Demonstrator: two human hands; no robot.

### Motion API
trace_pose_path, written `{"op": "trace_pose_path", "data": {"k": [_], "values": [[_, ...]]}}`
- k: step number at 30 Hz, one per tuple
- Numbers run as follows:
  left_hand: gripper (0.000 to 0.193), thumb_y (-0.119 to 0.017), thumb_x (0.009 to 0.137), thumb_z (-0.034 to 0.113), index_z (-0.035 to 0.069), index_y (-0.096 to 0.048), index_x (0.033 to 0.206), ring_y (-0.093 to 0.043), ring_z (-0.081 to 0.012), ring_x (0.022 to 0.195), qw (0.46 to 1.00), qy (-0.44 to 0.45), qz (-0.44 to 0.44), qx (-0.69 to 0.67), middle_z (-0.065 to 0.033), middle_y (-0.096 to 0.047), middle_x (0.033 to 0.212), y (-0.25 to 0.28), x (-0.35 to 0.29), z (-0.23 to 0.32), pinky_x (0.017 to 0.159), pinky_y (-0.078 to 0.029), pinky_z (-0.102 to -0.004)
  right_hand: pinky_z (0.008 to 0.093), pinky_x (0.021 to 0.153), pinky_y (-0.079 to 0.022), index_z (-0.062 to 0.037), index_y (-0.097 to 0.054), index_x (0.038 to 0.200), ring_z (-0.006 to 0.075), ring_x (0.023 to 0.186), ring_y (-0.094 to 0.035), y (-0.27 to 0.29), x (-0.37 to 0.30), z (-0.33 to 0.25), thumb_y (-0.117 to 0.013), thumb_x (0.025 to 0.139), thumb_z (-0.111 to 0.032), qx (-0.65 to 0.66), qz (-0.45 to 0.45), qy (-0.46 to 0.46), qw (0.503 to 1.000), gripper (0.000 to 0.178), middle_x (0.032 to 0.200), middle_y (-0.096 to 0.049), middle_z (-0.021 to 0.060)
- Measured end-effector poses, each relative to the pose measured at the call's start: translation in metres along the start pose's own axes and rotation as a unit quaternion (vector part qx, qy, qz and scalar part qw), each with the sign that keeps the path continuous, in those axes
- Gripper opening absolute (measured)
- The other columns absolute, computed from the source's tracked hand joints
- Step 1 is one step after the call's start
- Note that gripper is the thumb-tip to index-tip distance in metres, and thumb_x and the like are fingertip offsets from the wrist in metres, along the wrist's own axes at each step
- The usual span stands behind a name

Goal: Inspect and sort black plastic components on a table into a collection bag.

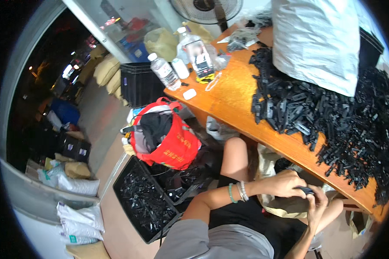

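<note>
Both of my hands meet over my lap, just in front of the wooden table's near edge. A small black plastic piece [306, 190] is pinched between them. My left hand [286, 184], with a green bangle and a beaded bracelet on its wrist, is closed on the piece's left end. My right hand [317, 202] has its fingers curled round the other end. The piece's exact kind is too small to make out, and fingers cover part of it. On the table [229, 101] lies a big heap of similar black plastic parts [307, 114].
A white sack [315, 43] stands on the heap. Bottles [164, 71] occupy the table's left end. On the floor are a red bag [173, 144] and a black crate [145, 200] of small parts. An open beige sack [267, 172] sits under the table edge; a fan [207, 6] stands behind.
</note>
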State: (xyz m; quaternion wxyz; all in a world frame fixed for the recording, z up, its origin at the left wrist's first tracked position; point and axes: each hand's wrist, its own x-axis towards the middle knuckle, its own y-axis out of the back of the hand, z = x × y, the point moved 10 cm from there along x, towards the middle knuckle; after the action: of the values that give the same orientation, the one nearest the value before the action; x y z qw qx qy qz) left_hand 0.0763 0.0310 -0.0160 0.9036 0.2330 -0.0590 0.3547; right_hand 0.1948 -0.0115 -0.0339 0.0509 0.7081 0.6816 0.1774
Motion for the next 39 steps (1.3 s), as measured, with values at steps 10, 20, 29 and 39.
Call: {"op": "trace_pose_path", "data": {"k": [10, 20, 29, 39], "values": [[0.059, -0.066, 0.083, 0.023, 0.011, -0.043, 0.135, -0.026, -0.0437, 0.134, 0.863, -0.028, 0.207, 0.46, -0.0262, -0.027, 0.144, 0.089, 0.057, -0.018, 0.108, -0.026, -0.0524, 0.0363, 0.077, -0.046, -0.0025, -0.06, 0.108, 0.0304, 0.09, -0.056, 0.054, 0.034, -0.001, -0.066, 0.081, -0.005, -0.333, 0.24, 0.039, 0.911, 0.027, 0.102, -0.054, 0.0131], [0.043, -0.064, 0.081, 0.012, 0.01, -0.053, 0.123, -0.04, -0.0421, 0.123, 0.883, -0.015, 0.224, 0.412, -0.0238, -0.037, 0.138, 0.078, 0.032, -0.039, 0.103, -0.037, -0.0465, 0.0384, 0.079, -0.047, -0.0021, -0.061, 0.103, 0.0336, 0.091, -0.058, 0.032, 0.049, -0.011, -0.062, 0.08, -0.003, -0.368, 0.257, 0.078, 0.89, 0.022, 0.097, -0.058, 0.0156], [0.04, -0.064, 0.079, 0.006, 0.003, -0.054, 0.118, -0.048, -0.0349, 0.115, 0.886, -0.058, 0.259, 0.38, -0.0176, -0.05, 0.124, 0.085, 0.025, -0.031, 0.097, -0.038, -0.045, 0.0399, 0.077, -0.047, -0.0011, -0.061, 0.095, 0.0329, 0.09, -0.056, 0.031, 0.051, -0.01, -0.06, 0.08, -0.003, -0.352, 0.221, 0.074, 0.906, 0.015, 0.094, -0.056, 0.0151], [0.024, -0.06, 0.073, 0.002, -0.001, -0.062, 0.097, -0.055, -0.0329, 0.096, 0.831, -0.15, 0.227, 0.484, -0.0168, -0.057, 0.102, 0.068, 0.028, -0.008, 0.081, -0.043, -0.0437, 0.0386, 0.071, -0.048, -0.0021, -0.062, 0.088, 0.032, 0.085, -0.056, 0.045, 0.051, -0.011, -0.061, 0.072, 0.006, -0.344, 0.209, 0.097, 0.91, 0.018, 0.094, -0.055, 0.0149]]}}
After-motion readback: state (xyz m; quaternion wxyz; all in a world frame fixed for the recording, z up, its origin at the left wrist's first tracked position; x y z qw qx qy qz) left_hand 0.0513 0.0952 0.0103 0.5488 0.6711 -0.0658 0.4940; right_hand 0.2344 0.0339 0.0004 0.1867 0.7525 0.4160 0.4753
